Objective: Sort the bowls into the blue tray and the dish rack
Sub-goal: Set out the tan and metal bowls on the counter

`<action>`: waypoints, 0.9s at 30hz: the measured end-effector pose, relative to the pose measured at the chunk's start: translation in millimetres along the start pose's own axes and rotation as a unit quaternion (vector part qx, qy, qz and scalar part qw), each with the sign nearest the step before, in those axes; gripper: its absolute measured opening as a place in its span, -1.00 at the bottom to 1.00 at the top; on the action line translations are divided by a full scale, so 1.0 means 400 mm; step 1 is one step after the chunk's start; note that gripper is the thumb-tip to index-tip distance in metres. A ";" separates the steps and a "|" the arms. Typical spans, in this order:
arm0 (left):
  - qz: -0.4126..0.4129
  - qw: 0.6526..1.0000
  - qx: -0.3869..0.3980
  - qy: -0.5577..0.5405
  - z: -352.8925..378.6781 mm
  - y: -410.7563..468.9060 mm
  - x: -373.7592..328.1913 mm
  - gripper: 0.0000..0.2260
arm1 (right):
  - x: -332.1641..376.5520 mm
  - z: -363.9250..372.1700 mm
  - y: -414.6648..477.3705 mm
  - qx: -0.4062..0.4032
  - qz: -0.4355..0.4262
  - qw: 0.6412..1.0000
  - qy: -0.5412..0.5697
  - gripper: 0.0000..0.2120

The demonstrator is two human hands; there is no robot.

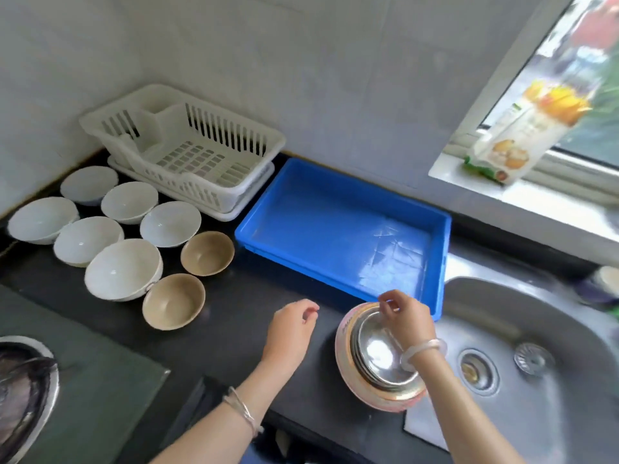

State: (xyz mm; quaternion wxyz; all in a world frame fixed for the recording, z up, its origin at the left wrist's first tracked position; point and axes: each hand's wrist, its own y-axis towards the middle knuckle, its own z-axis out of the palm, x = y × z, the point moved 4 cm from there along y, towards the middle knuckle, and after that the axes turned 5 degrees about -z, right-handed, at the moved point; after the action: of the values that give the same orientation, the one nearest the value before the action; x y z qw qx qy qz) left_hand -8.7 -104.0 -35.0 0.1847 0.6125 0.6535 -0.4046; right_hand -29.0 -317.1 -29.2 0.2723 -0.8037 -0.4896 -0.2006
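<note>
My left hand (294, 326) hung loose and empty while my right hand (403, 318) pinched the rim of the steel bowl (375, 351) stacked just before the blue tray (335, 226), and I feared the ones beneath could cling, lift, then drop.

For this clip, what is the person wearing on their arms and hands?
Both forearms are bare, with no sleeves or gloves in view. The wrist of the left hand has thin silver bangles. The wrist of the right hand has one thick pale translucent bangle.
</note>
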 end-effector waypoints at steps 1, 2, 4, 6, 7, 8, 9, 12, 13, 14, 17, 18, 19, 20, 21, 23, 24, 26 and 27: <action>0.021 1.000 0.019 0.006 0.032 -0.009 -0.025 -0.81 | -0.031 -0.019 -0.012 -0.011 0.008 1.000 -0.020 -0.87; 0.036 0.999 0.036 0.008 0.061 -0.017 -0.047 -0.82 | -0.060 -0.034 -0.025 -0.018 0.017 0.999 -0.041 -0.86; 0.047 0.997 0.058 0.013 0.109 -0.028 -0.079 -0.82 | -0.108 -0.056 -0.049 -0.027 0.035 0.996 -0.083 -0.86; 0.051 0.996 0.067 0.035 0.146 -0.034 -0.097 -0.78 | -0.148 -0.067 -0.069 -0.030 0.039 0.993 -0.109 -0.85; 0.054 0.995 0.068 0.053 0.160 -0.035 -0.103 -0.76 | -0.163 -0.068 -0.078 -0.028 0.040 0.992 -0.118 -0.83; 0.055 0.994 0.068 0.070 0.171 -0.038 -0.107 -0.75 | -0.174 -0.067 -0.087 -0.026 0.041 0.991 -0.127 -0.81; 0.054 0.993 0.066 0.084 0.178 -0.039 -0.109 -0.73 | -0.182 -0.064 -0.094 -0.024 0.042 0.990 -0.132 -0.80; 0.048 0.990 0.056 0.120 0.190 -0.039 -0.113 -0.71 | -0.187 -0.052 -0.101 -0.021 0.040 0.990 -0.135 -0.78; 0.047 0.989 0.052 0.128 0.191 -0.039 -0.113 -0.71 | -0.185 -0.047 -0.099 -0.018 0.039 0.990 -0.135 -0.78; 0.047 0.989 0.050 0.130 0.191 -0.039 -0.113 -0.72 | -0.183 -0.043 -0.097 -0.015 0.039 0.990 -0.134 -0.78; 0.044 0.991 0.052 0.117 0.193 -0.039 -0.112 -0.73 | -0.184 -0.047 -0.090 -0.026 0.048 0.993 -0.108 -0.83; 0.042 0.991 0.052 0.113 0.193 -0.039 -0.111 -0.74 | -0.187 -0.050 -0.088 -0.032 0.051 0.994 -0.095 -0.85; 0.041 0.992 0.053 0.109 0.193 -0.039 -0.111 -0.75 | -0.189 -0.054 -0.086 -0.037 0.054 0.994 -0.083 -0.87; 0.039 0.992 0.053 0.104 0.193 -0.039 -0.109 -0.76 | -0.192 -0.057 -0.084 -0.039 0.057 0.995 -0.071 -0.88; 0.038 0.993 0.053 0.099 0.193 -0.039 -0.108 -0.77 | -0.194 -0.061 -0.082 -0.040 0.061 0.996 -0.057 -0.88; 0.036 0.994 0.055 0.091 0.192 -0.038 -0.107 -0.74 | -0.199 -0.066 -0.080 -0.039 0.069 0.997 -0.022 -0.90; 0.034 0.994 0.057 0.090 0.192 -0.037 -0.108 -0.73 | -0.202 -0.069 -0.081 -0.039 0.073 0.997 -0.006 -0.91; 0.029 0.993 0.063 0.094 0.193 -0.035 -0.109 -0.70 | -0.209 -0.080 -0.083 -0.041 0.079 0.996 0.016 -0.93; 0.028 0.993 0.066 0.097 0.193 -0.033 -0.111 -0.70 | -0.212 -0.089 -0.084 -0.045 0.080 0.996 0.021 -0.95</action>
State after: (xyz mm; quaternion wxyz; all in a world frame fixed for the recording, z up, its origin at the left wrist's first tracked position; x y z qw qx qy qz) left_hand -32.9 -190.0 -45.1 0.0908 0.6777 0.6230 -0.3800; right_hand -98.5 -384.6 -43.8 0.2614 -0.8474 -0.4082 -0.2167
